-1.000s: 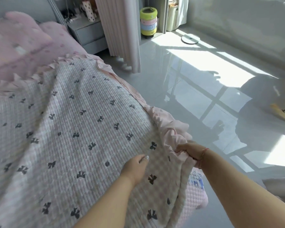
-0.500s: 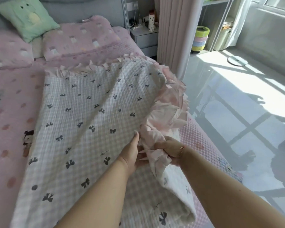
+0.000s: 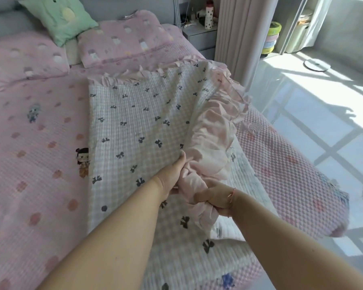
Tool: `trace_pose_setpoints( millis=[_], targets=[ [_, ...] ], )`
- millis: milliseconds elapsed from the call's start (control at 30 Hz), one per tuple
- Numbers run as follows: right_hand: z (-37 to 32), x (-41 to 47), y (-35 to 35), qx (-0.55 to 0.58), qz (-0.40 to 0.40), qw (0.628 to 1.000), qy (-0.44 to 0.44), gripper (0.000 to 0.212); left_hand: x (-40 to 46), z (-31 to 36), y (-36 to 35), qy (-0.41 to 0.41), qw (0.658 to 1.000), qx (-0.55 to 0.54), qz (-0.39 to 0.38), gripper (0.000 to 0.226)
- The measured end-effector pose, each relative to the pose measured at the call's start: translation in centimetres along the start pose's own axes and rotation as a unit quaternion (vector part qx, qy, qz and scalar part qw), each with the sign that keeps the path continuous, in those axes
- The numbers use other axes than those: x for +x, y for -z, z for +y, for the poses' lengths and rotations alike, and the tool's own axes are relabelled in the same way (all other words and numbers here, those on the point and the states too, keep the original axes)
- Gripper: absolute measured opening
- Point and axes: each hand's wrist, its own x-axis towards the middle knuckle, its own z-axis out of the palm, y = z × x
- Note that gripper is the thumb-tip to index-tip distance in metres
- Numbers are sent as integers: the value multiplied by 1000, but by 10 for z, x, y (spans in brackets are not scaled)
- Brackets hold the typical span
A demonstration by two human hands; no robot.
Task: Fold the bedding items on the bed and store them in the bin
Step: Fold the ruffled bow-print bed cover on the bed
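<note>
Pink quilted cover spreads over the whole bed (image 3: 40, 164), which I take as my landmark. Across the bed's middle and toward its right edge lies the checked blanket (image 3: 134, 126), pale with small dark bows and a pink ruffled trim (image 3: 214, 143); its right side is lifted and turned over toward the bed's centre, so the ruffle stands up in a bunched ridge. At the head of the bed sit two pink pillows (image 3: 124, 38) with a green cushion (image 3: 61, 19) propped between them. Off the bed's far right corner stands a grey nightstand (image 3: 199, 36). Near the bed's foot, my left hand (image 3: 172, 174) grips the blanket beside the ruffle, thumb up along the cloth. My right hand (image 3: 214, 197) is closed tight around the gathered ruffle, just beside the left.
</note>
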Motion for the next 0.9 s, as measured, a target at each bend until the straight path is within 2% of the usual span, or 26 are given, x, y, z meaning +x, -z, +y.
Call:
trace_pose_setpoints(
  millis=[100, 167, 200, 267, 367, 500, 633, 700, 800, 900],
  targets=[
    [-3, 12, -21, -24, -23, 999, -23, 32, 7, 1, 24, 5, 999, 44, -17, 75],
    [-3, 25, -34, -35, -47, 998, -36, 40, 6, 0, 38, -1, 999, 46, -13, 78],
    [-3, 34, -40, -42, -57, 996, -47, 45, 6, 1, 45, 1, 998, 65, 4, 72],
    [-1, 45, -54, -61, -72, 993, -73, 40, 5, -6, 57, 25, 991, 116, 64, 63],
    [8, 64, -83, -112, -92, 985, -92, 38, 1, -33, 88, 70, 974, 151, 154, 67],
    [23, 89, -131, -244, -120, 956, -109, 53, -15, -88, 136, 113, 964, 74, 231, 62],
    [39, 103, -187, -333, -142, 923, -131, 47, -41, -146, 179, 140, 947, -6, 290, 50],
    [53, 112, -216, -413, -152, 889, -126, 45, -55, -172, 193, 135, 946, -40, 292, 50],
    [83, 128, -248, -499, -158, 842, -129, 50, -64, -206, 205, 141, 950, -27, 278, 57],
    [102, 132, -254, -515, -151, 833, -130, 51, -62, -223, 207, 145, 954, -33, 261, 59]
  ],
)
